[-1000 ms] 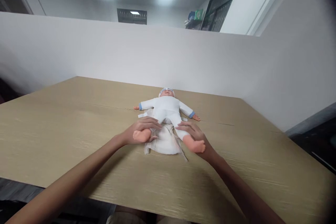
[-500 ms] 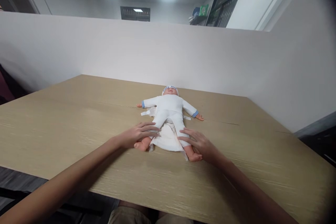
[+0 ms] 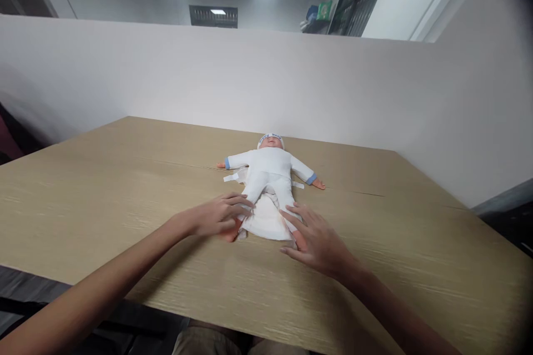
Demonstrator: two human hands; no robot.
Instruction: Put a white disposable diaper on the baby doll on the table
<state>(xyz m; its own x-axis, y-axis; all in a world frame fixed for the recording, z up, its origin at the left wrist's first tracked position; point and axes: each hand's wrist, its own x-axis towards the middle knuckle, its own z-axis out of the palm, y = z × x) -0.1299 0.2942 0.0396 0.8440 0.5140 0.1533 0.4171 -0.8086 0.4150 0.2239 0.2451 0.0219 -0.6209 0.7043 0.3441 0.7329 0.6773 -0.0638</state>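
A baby doll (image 3: 271, 163) in a white suit with blue cuffs and a printed headband lies on its back, head away from me. Beneath its hips and between its spread legs is an unfolded white diaper (image 3: 266, 222), its fastening tabs sticking out at both sides of the waist. My left hand (image 3: 222, 213) rests over the doll's leg on the left, fingers stretched across the shin and partly covering the foot. Over the leg on the right lies my right hand (image 3: 316, 236), fingers spread and thumb apart near the diaper's front corner. Both hands are open.
The wooden table (image 3: 125, 188) reaches back to a white partition wall (image 3: 208, 77) with glass above it. A dark object (image 3: 508, 227) stands beyond the table's right edge. My knees are under the near edge.
My right hand has shifted left and nearer to me, now covering the doll's foot with the thumb spread. My left hand has turned slightly and hides more of the other foot.
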